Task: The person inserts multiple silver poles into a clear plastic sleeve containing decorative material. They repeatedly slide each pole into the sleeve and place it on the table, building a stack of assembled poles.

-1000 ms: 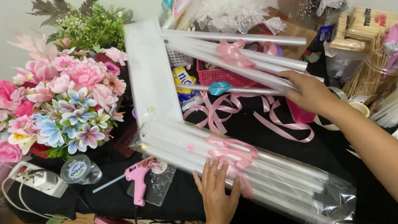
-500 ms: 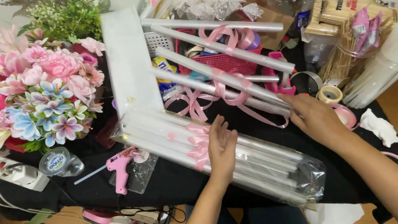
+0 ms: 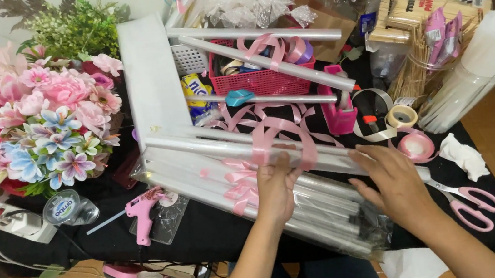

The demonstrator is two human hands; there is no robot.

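Observation:
A pile of long clear cellophane cones (image 3: 200, 163) with pink bows lies slanted across the black table (image 3: 208, 232). My left hand (image 3: 277, 187) rests flat on the pile beside a pink bow (image 3: 242, 187), fingers spread. My right hand (image 3: 394, 181) lies on the pile's right part, fingers spread, touching the wrapping. Loose pink ribbon (image 3: 271, 126) curls over the cones just beyond my left hand. Neither hand grips anything that I can see.
Artificial pink and blue flowers (image 3: 39, 130) fill the left. A pink glue gun (image 3: 142, 213), a power strip (image 3: 15, 221), a red basket (image 3: 253, 78), a pink tape dispenser (image 3: 339, 106), tape rolls (image 3: 402, 117), pink scissors (image 3: 470, 201) and wooden sticks (image 3: 417, 61) surround the pile.
My right hand came back from the far cones near the basket onto the near pile. My left hand slid up the pile toward the bows.

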